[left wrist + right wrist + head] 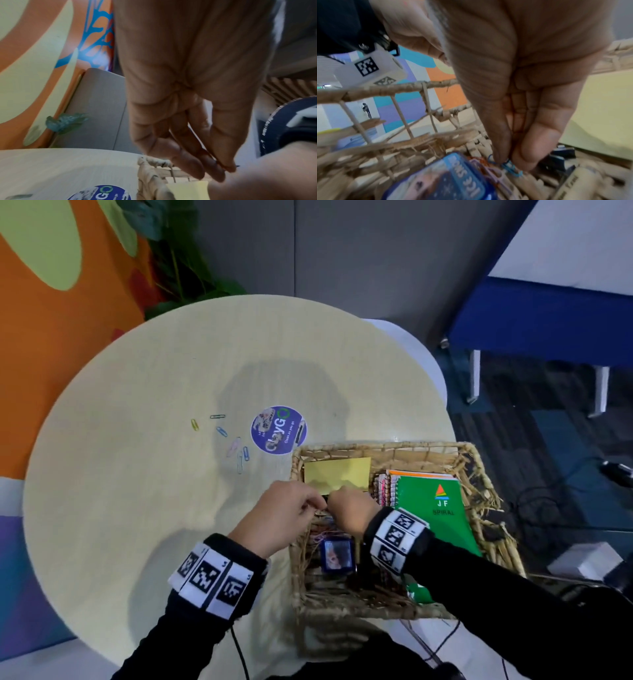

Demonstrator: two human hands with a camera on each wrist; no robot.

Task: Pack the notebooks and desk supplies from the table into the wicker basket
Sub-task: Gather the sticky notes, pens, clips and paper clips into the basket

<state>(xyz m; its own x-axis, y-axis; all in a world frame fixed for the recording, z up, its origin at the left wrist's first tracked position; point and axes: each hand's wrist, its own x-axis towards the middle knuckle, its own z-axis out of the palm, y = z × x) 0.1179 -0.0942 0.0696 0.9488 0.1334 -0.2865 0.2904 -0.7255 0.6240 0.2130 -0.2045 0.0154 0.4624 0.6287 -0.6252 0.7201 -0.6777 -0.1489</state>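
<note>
The wicker basket [376,446] stands on the right side of the round table [120,474]. It holds a yellow sticky pad [337,472], a green spiral notebook [435,508] on a stack of others, and a blue tin [337,554]. Both hands meet over the basket's left part. My right hand [506,162] pinches blue paper clips [511,169] low inside, beside the tin [445,182] and a purple clip [493,174]. My left hand [221,170] has thumb and fingertips pressed together on something thin; only a dark tip shows. Several loose paper clips [236,446] lie on the table.
A round purple sticker [278,429] is stuck to the table beside the basket's far left corner. Dark clips [561,155] lie in the basket under the sticky pad's edge. A plant [178,268] stands behind the table. A blue bench [548,320] and cables are at the right.
</note>
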